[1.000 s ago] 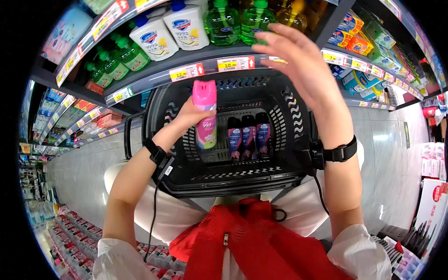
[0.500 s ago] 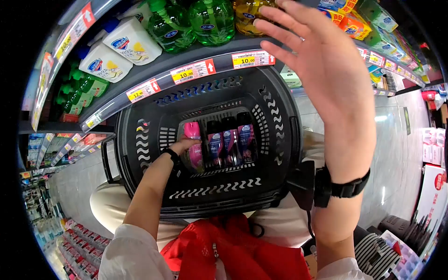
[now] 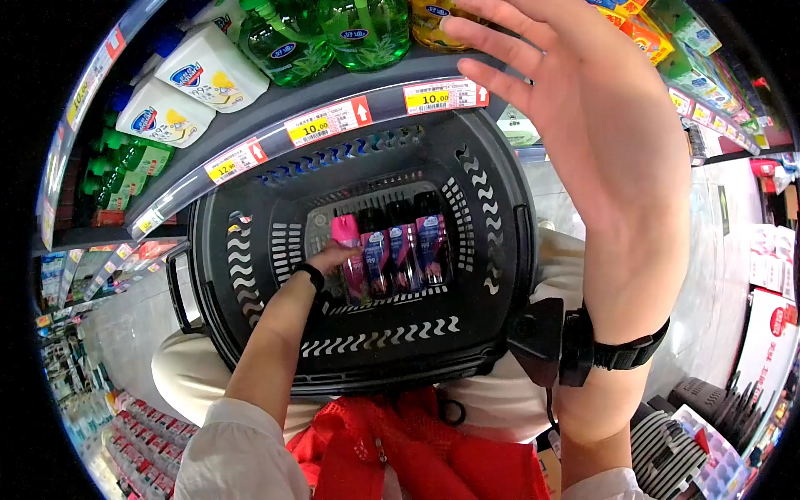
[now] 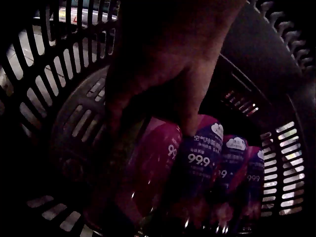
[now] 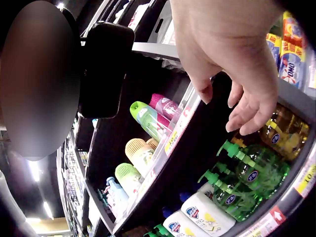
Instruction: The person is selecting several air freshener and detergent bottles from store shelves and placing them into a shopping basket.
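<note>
Inside the black shopping basket (image 3: pixel 400 377), my left hand (image 3: pixel 333 257) grips a pink aerosol can (image 3: pixel 353 277) standing at the left end of a row. In the left wrist view, the thumb and fingers of that hand (image 4: pixel 163 59) straddle the can's (image 4: pixel 153 160) upper part, and its top is hidden. Beside it stand three dark purple aerosol cans (image 3: pixel 405 254) with black caps, close together. Raised over the basket's right side, my right hand (image 3: pixel 575 108) holds nothing, its fingers spread and relaxed before the shelf of pump bottles.
A shelf with price tags (image 3: pixel 327 125) runs past the basket's far rim. It carries white soap bottles (image 3: pixel 212 68), green pump bottles (image 3: pixel 358 37) and an amber one (image 3: pixel 433 29). Packs of detergent (image 3: pixel 646 37) stand on the right. Both knees flank the basket, above a grey floor (image 3: pixel 575 200).
My left hand has lowered the pink can into the basket and set it beside the purple cans. The head view has shifted, and my right hand appears higher and closer.
</note>
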{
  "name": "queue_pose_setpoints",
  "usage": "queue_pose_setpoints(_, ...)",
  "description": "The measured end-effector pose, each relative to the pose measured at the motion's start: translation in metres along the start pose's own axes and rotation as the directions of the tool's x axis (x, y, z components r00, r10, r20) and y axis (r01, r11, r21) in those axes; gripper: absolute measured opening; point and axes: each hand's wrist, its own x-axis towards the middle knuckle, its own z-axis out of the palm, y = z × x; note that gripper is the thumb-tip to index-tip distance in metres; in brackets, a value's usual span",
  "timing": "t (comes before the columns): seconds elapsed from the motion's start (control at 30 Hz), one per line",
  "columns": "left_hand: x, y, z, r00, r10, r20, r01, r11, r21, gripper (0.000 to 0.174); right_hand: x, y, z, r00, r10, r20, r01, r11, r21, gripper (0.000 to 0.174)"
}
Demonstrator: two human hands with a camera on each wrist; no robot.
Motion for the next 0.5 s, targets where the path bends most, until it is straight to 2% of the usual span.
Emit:
queue_pose_setpoints(0.07,-0.040,0.040,0.011,0.995,-0.025,0.092,0.024,1.000,0.015,0.067,0.001,0.000,0.001,1.000,-0.001,0.008,0.001,1.000,-0.005,0.036)
queue_pose_setpoints(0.13,-0.058,0.058,0.022,0.995,0.017,0.096,-0.017,1.000,0.001,0.068,0.001,0.001,0.002,1.000,-0.002,0.012,0.002,1.000,-0.007,0.036)
queue_pose_setpoints(0.2,-0.047,0.046,0.019,0.993,0.062,0.100,-0.061,0.998,-0.012,0.068,0.001,0.001,0.001,1.000,-0.003,0.016,0.003,1.000,-0.011,0.037)
queue_pose_setpoints(0.27,-0.001,-0.002,0.007,0.988,0.137,-0.074,-0.114,0.961,0.252,0.058,0.002,0.003,0.001,1.000,-0.004,0.019,0.004,1.000,-0.013,0.037)
queue_pose_setpoints(0.3,-0.007,0.002,0.010,0.988,0.137,-0.074,-0.114,0.961,0.252,0.058,0.002,0.003,0.002,1.000,-0.005,0.020,0.005,1.000,-0.016,0.037)
queue_pose_setpoints(0.37,-0.024,0.015,0.021,0.965,0.167,-0.201,-0.112,0.959,0.261,0.070,0.002,0.003,0.002,1.000,-0.007,0.020,0.008,1.000,-0.018,0.037)
queue_pose_setpoints(0.4,-0.024,0.016,0.023,0.965,0.168,-0.201,-0.112,0.959,0.262,0.070,0.002,0.003,0.002,1.000,-0.010,0.024,0.010,1.000,-0.019,0.037)
queue_pose_setpoints(0.47,-0.024,0.019,0.024,0.935,0.201,-0.292,-0.053,0.893,0.446,0.068,0.002,0.004,0.002,1.000,-0.011,0.025,0.012,1.000,-0.019,0.037)
queue_pose_setpoints(0.5,-0.004,0.003,0.017,0.934,0.205,-0.293,-0.056,0.893,0.447,0.068,0.002,0.005,0.003,1.000,-0.011,0.029,0.011,1.000,-0.017,0.038)
